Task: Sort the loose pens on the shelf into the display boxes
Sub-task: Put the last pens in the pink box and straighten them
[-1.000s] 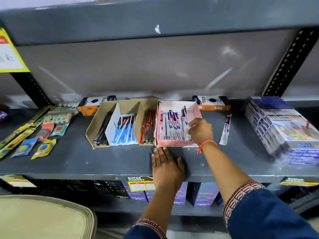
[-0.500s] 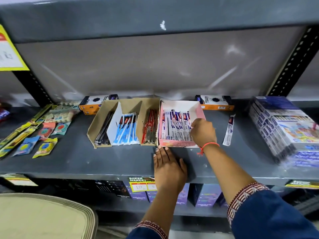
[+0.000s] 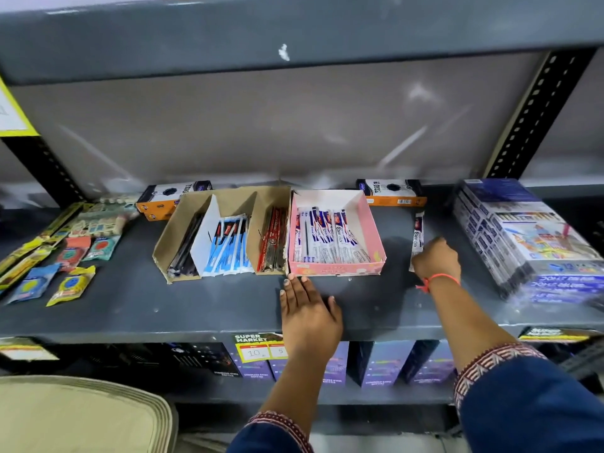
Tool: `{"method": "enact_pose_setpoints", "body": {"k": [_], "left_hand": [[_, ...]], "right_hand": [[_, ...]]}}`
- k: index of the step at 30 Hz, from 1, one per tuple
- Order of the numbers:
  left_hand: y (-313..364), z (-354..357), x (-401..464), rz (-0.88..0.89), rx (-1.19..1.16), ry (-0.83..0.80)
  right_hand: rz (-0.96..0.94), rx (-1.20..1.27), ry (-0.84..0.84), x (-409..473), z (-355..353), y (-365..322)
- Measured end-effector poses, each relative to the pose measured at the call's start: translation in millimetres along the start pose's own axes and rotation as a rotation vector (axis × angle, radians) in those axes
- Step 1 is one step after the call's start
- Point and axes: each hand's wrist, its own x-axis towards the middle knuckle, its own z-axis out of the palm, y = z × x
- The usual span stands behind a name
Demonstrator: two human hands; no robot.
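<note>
A pink display box (image 3: 372, 230) on the grey shelf (image 3: 196, 305) holds several white-and-blue packaged pens. Left of it, a brown divided box (image 3: 225, 199) holds black pens, blue-packaged pens and red pens in separate slots. One loose packaged pen (image 3: 417, 235) lies on the shelf right of the pink box. My right hand (image 3: 436, 259) rests at that pen's near end, fingers curled over it; whether it grips the pen is unclear. My left hand (image 3: 307, 308) lies flat and open on the shelf, fingertips at the pink box's front left corner.
Two orange-and-white boxes (image 3: 170, 197) (image 3: 392, 192) sit at the back. A stack of wrapped stationery packs (image 3: 529, 237) fills the right side. Small packets (image 3: 70, 256) and long yellow packs lie at the left. Price labels (image 3: 258, 346) hang on the shelf edge, purple boxes below.
My right hand has left the pink box and moved right to the loose pen on the shelf. My left hand has stayed put.
</note>
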Motion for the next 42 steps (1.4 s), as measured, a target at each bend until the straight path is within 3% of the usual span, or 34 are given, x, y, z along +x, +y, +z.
{"method": "enact_pose_setpoints", "body": {"k": [6,11,16,22,29,34,39,42], "left_hand": [[1,-2,1,-0.009,0.032,-0.047],[1,-5,0,-0.007,0.038,-0.067],[1,-7,-1,-0.013,0.036,-0.078],[1,-7,0,-0.019,0.042,-0.092],[-1,-4,1,-0.012,0.016,-0.064],[-1,-1,0,-0.014,-0.015,-0.045],[-1,1,2,-0.007,-0.021,-0.002],[0,1,0,0.006,-0.043,0.018]], "right_hand": [[0.171,0.422,-0.073,4,-6,1],[0.173,0.903,-0.244,-5,-13,-14],[0.137,1.011,-0.518,-23,-21,-34],[0.134,0.954,-0.601,-29,-17,-43],[0.047,0.835,-0.565,-32,-6,-58],[-0.052,0.569,-0.501,-40,21,-78],[-0.214,0.225,-0.323,-42,50,-85],[-0.291,0.030,-0.335,-44,53,-87]]}}
